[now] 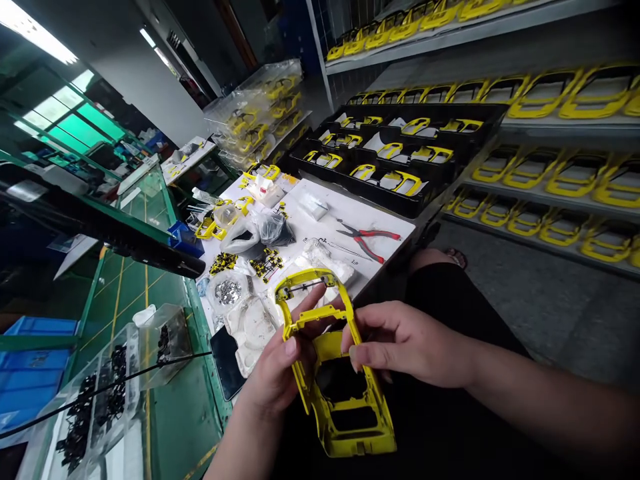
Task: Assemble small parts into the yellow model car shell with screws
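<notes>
Both of my hands hold a yellow moulded plastic frame (327,373) up above my lap, its open end tilted away from me. My left hand (273,363) grips its left side from below, with the fingers behind the frame. My right hand (400,340) pinches its right side between thumb and fingers. A thin black part (303,288) lies across the frame's upper opening. Beyond the frame, on a white worktable (320,210), lie red-handled pliers (367,237), small black-and-yellow parts (267,263) and a clear bag of silver pieces (229,292).
Black trays (385,160) of yellow frames stand behind the table, and shelves (565,193) of more frames line the right. A dark phone or tablet (226,363) lies by the table's edge. A clear tray (95,407) of black parts sits at lower left on a green bench (185,400).
</notes>
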The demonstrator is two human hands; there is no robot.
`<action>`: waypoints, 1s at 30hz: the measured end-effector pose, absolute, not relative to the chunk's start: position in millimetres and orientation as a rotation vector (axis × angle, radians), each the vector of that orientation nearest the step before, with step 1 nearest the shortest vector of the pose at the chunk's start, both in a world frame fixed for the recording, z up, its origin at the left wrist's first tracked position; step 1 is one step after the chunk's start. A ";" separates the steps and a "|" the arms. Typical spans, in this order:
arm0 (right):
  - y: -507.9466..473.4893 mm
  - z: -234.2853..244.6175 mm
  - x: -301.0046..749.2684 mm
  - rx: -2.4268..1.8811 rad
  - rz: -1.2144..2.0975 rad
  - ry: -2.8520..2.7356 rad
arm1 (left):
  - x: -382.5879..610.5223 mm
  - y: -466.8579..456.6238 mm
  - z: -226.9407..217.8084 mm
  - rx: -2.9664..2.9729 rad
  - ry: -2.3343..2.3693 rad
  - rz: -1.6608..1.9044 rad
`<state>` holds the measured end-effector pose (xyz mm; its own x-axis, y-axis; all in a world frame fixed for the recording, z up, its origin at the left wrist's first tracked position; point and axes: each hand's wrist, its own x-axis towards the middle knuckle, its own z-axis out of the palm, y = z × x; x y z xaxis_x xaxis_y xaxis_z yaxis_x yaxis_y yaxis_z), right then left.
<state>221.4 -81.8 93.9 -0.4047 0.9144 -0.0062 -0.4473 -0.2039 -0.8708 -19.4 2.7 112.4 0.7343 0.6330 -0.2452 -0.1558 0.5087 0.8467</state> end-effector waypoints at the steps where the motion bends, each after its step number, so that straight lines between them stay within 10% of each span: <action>1: -83.4 92.1 223.9 -0.727 1.759 -1.078 | -17.9 -0.4 108.4 0.881 0.576 0.509; 10: -18.1 46.6 305.4 -1.770 0.238 -1.538 | -10.9 -14.2 95.3 0.721 0.576 0.556; 30: -53.0 4.3 333.6 -2.369 0.279 -1.576 | -6.1 -22.2 91.4 0.868 0.641 0.733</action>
